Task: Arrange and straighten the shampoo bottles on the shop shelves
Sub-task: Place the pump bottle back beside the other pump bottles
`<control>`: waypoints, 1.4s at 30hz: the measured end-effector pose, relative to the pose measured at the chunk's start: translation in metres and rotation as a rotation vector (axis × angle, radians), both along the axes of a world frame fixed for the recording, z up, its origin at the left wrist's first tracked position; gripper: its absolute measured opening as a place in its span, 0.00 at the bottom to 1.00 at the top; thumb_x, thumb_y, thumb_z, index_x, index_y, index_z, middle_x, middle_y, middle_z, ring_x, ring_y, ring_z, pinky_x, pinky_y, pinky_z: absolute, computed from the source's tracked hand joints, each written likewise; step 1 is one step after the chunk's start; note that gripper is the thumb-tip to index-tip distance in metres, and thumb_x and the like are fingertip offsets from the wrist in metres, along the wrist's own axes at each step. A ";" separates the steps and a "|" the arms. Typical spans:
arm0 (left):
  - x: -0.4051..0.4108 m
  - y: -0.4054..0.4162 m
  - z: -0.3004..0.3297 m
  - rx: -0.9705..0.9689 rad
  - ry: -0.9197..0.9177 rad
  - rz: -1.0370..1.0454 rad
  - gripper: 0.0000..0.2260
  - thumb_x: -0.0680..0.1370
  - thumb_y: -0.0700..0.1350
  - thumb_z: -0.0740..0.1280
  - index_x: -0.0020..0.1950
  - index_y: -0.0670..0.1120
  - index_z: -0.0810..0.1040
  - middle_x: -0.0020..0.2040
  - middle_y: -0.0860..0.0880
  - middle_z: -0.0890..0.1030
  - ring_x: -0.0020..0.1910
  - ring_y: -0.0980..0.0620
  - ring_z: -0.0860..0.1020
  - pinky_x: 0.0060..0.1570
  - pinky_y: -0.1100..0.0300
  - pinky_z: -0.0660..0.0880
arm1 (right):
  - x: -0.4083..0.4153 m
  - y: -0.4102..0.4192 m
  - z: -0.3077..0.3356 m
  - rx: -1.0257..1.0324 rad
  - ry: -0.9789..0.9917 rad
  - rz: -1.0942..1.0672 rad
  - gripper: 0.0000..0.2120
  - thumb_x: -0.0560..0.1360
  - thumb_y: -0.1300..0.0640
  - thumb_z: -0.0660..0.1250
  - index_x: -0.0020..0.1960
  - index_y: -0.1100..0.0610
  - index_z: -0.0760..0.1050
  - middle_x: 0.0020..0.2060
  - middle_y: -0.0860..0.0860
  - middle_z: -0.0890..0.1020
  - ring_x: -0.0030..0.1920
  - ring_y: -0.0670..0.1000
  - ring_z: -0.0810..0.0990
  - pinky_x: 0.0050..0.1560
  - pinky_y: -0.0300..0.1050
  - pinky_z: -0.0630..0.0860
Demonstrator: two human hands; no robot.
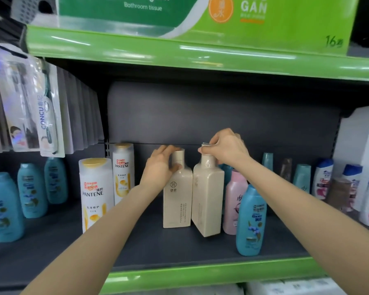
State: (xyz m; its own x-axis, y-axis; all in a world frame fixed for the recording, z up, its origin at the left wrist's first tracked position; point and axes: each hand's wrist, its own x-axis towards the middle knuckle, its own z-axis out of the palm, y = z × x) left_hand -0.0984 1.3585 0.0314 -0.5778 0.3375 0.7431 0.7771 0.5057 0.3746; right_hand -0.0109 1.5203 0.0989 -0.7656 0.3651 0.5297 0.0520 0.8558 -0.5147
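Two cream square shampoo bottles stand side by side in the middle of the dark shelf (158, 248). My left hand (160, 167) grips the neck and cap of the left cream bottle (177, 201), which stands upright with its label facing me. My right hand (226, 150) pinches the cap of the right cream bottle (208, 201), which is turned at an angle and tilts slightly. The two bottles touch along their sides.
Two white Pantene bottles (96, 192) stand to the left, blue bottles (4, 207) further left. A pink bottle (234, 201) and a blue bottle (251, 222) stand right of the cream pair, more bottles (323, 179) beyond. Packaged toothbrushes (41, 111) hang upper left. A green shelf edge (200, 273) runs in front.
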 end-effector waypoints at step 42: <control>0.097 -0.077 -0.040 -0.211 -0.064 0.247 0.29 0.65 0.59 0.74 0.59 0.54 0.65 0.55 0.57 0.72 0.52 0.52 0.72 0.40 0.55 0.70 | 0.062 -0.042 -0.043 -0.849 0.314 0.327 0.15 0.67 0.54 0.77 0.50 0.59 0.80 0.45 0.57 0.83 0.43 0.54 0.84 0.39 0.48 0.83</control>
